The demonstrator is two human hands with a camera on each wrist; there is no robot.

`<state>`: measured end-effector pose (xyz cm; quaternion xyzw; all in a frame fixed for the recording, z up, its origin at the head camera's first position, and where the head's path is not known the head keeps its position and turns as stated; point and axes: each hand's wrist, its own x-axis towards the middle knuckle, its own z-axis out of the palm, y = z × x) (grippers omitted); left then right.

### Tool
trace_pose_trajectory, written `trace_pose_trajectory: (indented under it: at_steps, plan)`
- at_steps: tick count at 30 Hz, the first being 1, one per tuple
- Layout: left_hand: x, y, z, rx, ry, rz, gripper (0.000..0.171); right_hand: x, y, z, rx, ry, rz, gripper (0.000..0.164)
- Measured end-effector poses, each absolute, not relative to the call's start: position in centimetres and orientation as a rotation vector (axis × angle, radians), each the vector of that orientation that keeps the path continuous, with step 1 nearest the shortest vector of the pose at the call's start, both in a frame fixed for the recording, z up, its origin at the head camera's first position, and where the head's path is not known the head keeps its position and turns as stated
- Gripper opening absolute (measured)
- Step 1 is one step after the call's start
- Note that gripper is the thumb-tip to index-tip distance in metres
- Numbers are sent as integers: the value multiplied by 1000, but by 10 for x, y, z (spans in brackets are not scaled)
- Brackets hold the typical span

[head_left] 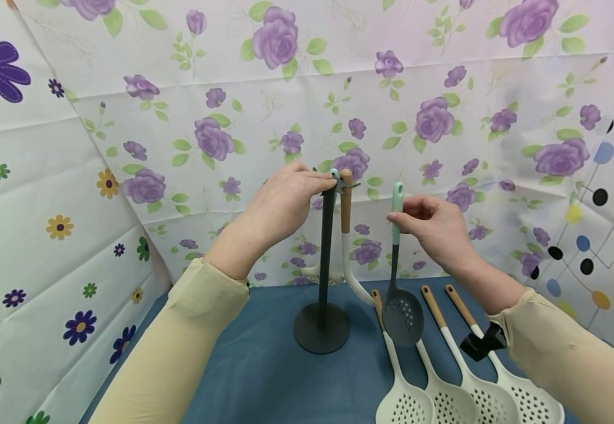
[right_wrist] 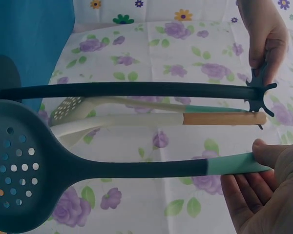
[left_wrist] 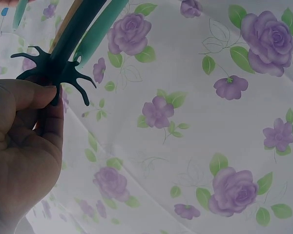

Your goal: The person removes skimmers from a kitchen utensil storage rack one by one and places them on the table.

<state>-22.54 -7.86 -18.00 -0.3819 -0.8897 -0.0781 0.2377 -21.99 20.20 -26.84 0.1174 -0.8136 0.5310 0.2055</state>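
My right hand pinches the mint-green handle of a dark grey skimmer between thumb and fingers. The skimmer hangs upright, its holed head downward, to the right of a black utensil stand and apart from it. At the stand's top, my left hand grips the ring of curved hooks with thumb and fingers. A white utensil with a wooden handle hangs from a hook on the near right side. Behind it, a pale skimmer with a mint handle hangs too, partly hidden in the head view.
Several white skimmers with wooden handles lie side by side on the blue tablecloth at the right, including one skimmer nearest the stand. The stand's round base rests on the cloth. Flowered curtains enclose the back and sides.
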Motion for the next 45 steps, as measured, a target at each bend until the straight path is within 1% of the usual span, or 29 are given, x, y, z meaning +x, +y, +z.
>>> trace_pose_trajectory:
  at_steps: [10, 22, 37, 45]
  plan:
    - [-225, -78, -179, -1045, -2437, -212, 45, -214, 212, -267, 295, -2310, 1429, 45]
    - [-224, -78, -180, -1047, -2434, -228, 45, -210, 228, -268, 283, -2302, 1364, 42]
    - [-224, -78, -180, -1060, -2418, -228, 44, -207, 248, -270, 216, -2350, 1326, 51]
    - [-225, -78, -180, -1055, -2426, -236, 44, -203, 263, -271, 195, -2357, 1290, 49]
